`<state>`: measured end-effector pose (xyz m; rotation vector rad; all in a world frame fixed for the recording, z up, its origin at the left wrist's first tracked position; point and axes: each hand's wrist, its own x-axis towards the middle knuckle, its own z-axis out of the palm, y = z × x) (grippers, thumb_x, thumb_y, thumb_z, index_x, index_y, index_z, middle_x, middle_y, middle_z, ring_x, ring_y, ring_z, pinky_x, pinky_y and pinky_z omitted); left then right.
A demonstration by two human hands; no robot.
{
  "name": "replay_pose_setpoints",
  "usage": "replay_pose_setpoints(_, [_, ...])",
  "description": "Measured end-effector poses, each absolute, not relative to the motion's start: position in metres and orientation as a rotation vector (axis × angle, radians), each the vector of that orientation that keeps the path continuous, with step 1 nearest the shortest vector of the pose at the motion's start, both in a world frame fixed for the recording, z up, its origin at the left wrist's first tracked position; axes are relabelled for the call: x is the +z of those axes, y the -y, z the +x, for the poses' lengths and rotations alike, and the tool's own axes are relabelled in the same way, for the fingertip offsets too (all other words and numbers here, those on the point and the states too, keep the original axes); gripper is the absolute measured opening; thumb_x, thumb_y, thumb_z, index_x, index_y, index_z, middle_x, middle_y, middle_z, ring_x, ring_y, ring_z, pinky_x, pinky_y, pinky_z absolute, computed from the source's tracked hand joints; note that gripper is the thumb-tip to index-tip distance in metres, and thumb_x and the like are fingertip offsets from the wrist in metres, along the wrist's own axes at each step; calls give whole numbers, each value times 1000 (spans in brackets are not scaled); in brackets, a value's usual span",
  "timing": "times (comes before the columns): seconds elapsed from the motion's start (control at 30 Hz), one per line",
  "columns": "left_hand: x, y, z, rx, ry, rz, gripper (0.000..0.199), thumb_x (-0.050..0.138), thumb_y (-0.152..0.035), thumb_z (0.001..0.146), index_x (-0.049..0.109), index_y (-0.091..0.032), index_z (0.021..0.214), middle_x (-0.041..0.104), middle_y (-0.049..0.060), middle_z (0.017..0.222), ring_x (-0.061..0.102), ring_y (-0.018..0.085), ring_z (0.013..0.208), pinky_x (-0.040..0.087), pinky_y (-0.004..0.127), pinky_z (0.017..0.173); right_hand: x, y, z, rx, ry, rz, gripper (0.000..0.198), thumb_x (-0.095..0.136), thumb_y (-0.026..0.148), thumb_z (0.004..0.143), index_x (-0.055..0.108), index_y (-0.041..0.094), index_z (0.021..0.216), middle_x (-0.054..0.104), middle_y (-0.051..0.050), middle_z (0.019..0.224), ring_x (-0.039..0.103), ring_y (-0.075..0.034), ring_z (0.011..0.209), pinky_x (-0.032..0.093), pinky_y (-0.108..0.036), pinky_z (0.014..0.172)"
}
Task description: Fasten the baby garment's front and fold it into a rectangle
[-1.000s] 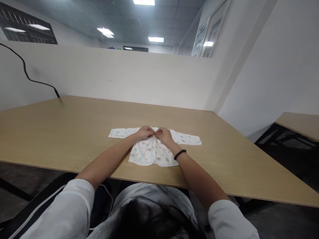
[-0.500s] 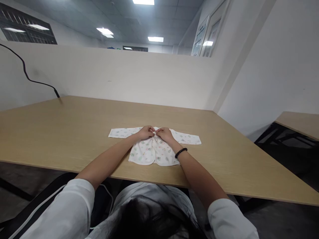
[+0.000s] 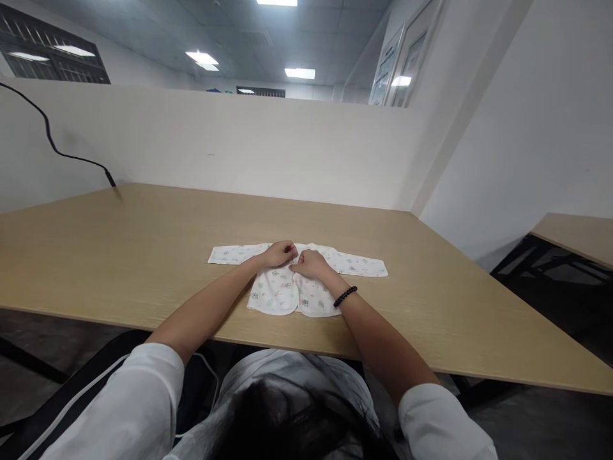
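Note:
A small white long-sleeved baby shirt (image 3: 275, 294) with a scattered coloured print lies front up on the table, both sleeves stretched out sideways. My left hand (image 3: 281, 253) rests at the upper front with its fingers curled together at the front edge. Close beside it, my right hand (image 3: 312, 264) is closed on the front opening, thumb and finger pinched at the cloth. The fingertips cover the fastening there, so its details are hidden. Below the hands the two rounded hems lie side by side.
The wooden table (image 3: 143, 249) runs back to a white partition (image 3: 268, 153). A black cable (image 3: 81, 158) hangs down at the back left. Another table (image 3: 575, 236) stands to the right. A black bead bracelet (image 3: 345, 296) circles my right wrist.
The bunched cloth between my fingertips has flattened onto the shirt. My right hand has shifted slightly down and left, with its thumb lower on the opening; my left hand has barely moved.

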<state>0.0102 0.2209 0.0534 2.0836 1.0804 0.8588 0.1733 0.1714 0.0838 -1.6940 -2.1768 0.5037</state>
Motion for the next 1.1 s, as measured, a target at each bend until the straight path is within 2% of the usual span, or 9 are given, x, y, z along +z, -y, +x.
replay_pose_setpoints(0.17, [68, -215, 6, 751, -1099, 2169, 13, 60, -30, 71, 64, -18, 72, 67, 2, 74, 60, 16, 70, 44, 24, 64, 90, -176, 182, 523, 2142, -1722, 22, 62, 17, 69, 50, 18, 51, 52, -1, 51, 50, -13, 55, 29, -24, 51])
replay_pose_setpoints(0.37, [72, -207, 12, 709, -1010, 2333, 7, 65, -25, 68, 69, -19, 69, 70, 2, 78, 61, 18, 76, 43, 25, 70, 94, -182, 198, 845, 1955, -1703, 24, 59, 14, 66, 45, 17, 46, 41, 3, 42, 37, -9, 45, 24, -23, 46])
replay_pose_setpoints(0.6, [80, -200, 18, 617, -1057, 2451, 12, 70, -21, 65, 75, -20, 76, 70, 4, 82, 60, 21, 81, 40, 27, 72, 91, -182, 198, 910, 1949, -1661, 22, 61, 15, 64, 46, 17, 47, 37, 5, 41, 33, -8, 44, 23, -23, 45])
replay_pose_setpoints(0.77, [76, -203, 16, 592, -1029, 2351, 11, 67, -27, 68, 73, -19, 74, 68, 2, 74, 57, 18, 71, 39, 25, 65, 90, -181, 198, 933, 1961, -1614, 17, 60, 14, 63, 50, 16, 49, 39, 5, 42, 32, -7, 44, 23, -22, 45])
replay_pose_setpoints(0.97, [70, -207, 14, 538, -1049, 2301, 22, 66, -35, 70, 64, -18, 56, 53, -2, 52, 44, 13, 53, 31, 25, 54, 91, -184, 202, 971, 1969, -1546, 23, 57, 16, 66, 45, 17, 47, 35, 6, 40, 28, -6, 41, 20, -23, 43])
replay_pose_setpoints(1.1, [68, -208, 14, 567, -1113, 2232, 22, 68, -36, 68, 66, -18, 56, 53, -2, 50, 45, 13, 54, 32, 25, 55, 91, -185, 203, 1022, 1929, -1523, 9, 62, 16, 64, 60, 14, 56, 44, 5, 43, 35, -7, 44, 25, -22, 44])
